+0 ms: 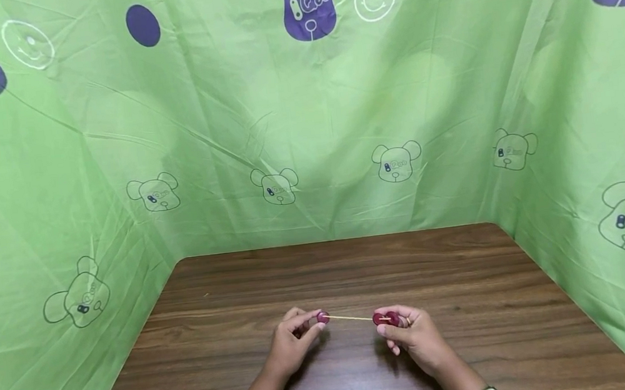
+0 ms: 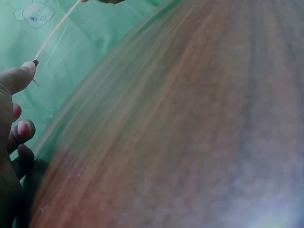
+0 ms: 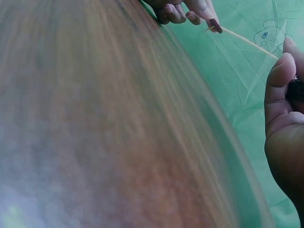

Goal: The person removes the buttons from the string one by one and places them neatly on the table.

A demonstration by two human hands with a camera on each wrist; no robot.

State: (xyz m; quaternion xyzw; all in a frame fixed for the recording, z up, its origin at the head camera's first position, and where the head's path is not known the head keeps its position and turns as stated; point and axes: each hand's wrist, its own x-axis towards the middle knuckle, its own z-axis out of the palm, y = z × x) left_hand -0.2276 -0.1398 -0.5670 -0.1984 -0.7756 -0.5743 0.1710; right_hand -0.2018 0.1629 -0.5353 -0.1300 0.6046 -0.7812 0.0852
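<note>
In the head view a thin yellow strand [image 1: 349, 317] runs straight between the two hands, above the table; string or stick, I cannot tell. My left hand [image 1: 290, 345] pinches a small dark red disc [image 1: 322, 317] at its left end, between thumb and finger. A short tip of the strand pokes out past this disc [image 3: 215, 25] in the right wrist view. Thumb and fingers of my right hand [image 1: 419, 335] grip dark red rounded pieces [image 1: 386, 319], with part of the strand lying across them. The right fingers partly cover these pieces, so their exact kind is unclear.
Beneath both hands lies a brown wood-grain table [image 1: 331, 268] with rounded far corners. Green fabric [image 1: 306, 126] printed with bear heads and purple shapes encloses it at the back and both sides. A faint small mark [image 1: 206, 295] shows on the table's far left.
</note>
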